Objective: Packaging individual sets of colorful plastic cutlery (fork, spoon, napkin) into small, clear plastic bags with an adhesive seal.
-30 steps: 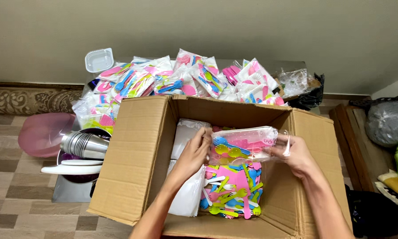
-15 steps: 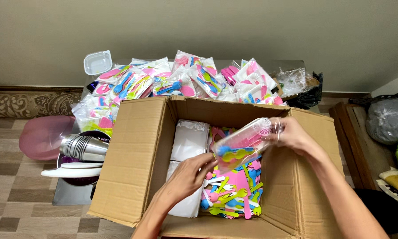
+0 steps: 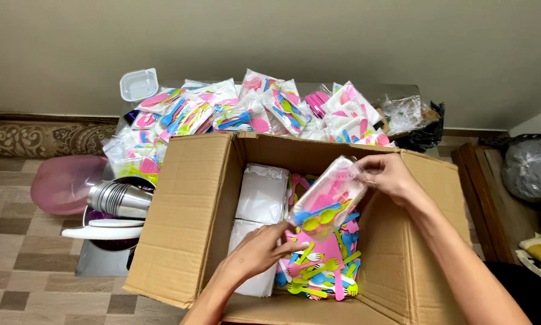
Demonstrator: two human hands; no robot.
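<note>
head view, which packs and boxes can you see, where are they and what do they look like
Clear pack of pink, blue and yellow plastic cutlery: in the right hand's grip, above the box.
Cardboard box: centre, brown, flaps open.
White packs: stacked inside the box, left side.
Pile of clear cutlery packs: behind the box, multicoloured.
Clear tub: back left, rectangular.

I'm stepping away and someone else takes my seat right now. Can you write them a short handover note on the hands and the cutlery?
Right hand holds a clear bag of coloured plastic cutlery over the open cardboard box.
Left hand is low inside the box, fingers on the loose cutlery.
White packs lie stacked at the box's left side.
Done: many filled bags are piled behind the box.
Left: a heap of loose cutlery remains in the box.
</note>
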